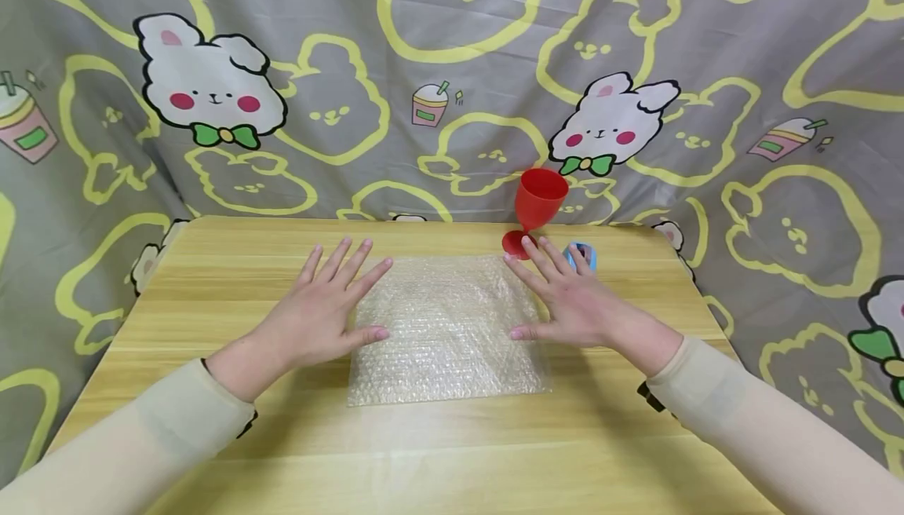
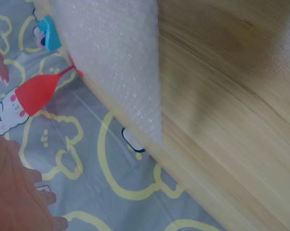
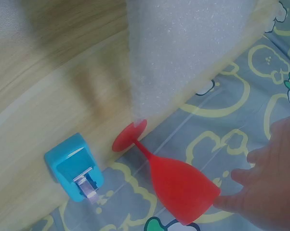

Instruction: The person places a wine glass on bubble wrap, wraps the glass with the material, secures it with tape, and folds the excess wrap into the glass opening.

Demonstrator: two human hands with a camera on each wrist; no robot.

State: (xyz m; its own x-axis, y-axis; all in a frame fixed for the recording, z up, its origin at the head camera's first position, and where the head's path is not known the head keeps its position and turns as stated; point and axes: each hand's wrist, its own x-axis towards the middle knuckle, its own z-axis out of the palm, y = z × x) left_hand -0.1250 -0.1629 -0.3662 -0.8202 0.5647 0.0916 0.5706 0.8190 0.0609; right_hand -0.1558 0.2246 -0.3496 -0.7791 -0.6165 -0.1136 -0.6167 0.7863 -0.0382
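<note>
A sheet of bubble wrap (image 1: 445, 334) lies flat on the wooden table. Above its left edge is my left hand (image 1: 318, 315), fingers spread and straight, holding nothing. On the opposite side, my right hand (image 1: 581, 303) is spread the same way with nothing in its grasp. Beyond the right fingertips stands a red plastic goblet (image 1: 541, 199), upright near the table's back edge. A blue tape dispenser (image 3: 72, 163) sits just right of the goblet, partly hidden behind the right fingers in the head view.
Wood-grain tabletop (image 1: 438, 460) extends around the sheet. A grey curtain (image 1: 339, 177) with cartoon rabbits and yellow outlines hangs along the back and both sides of the table.
</note>
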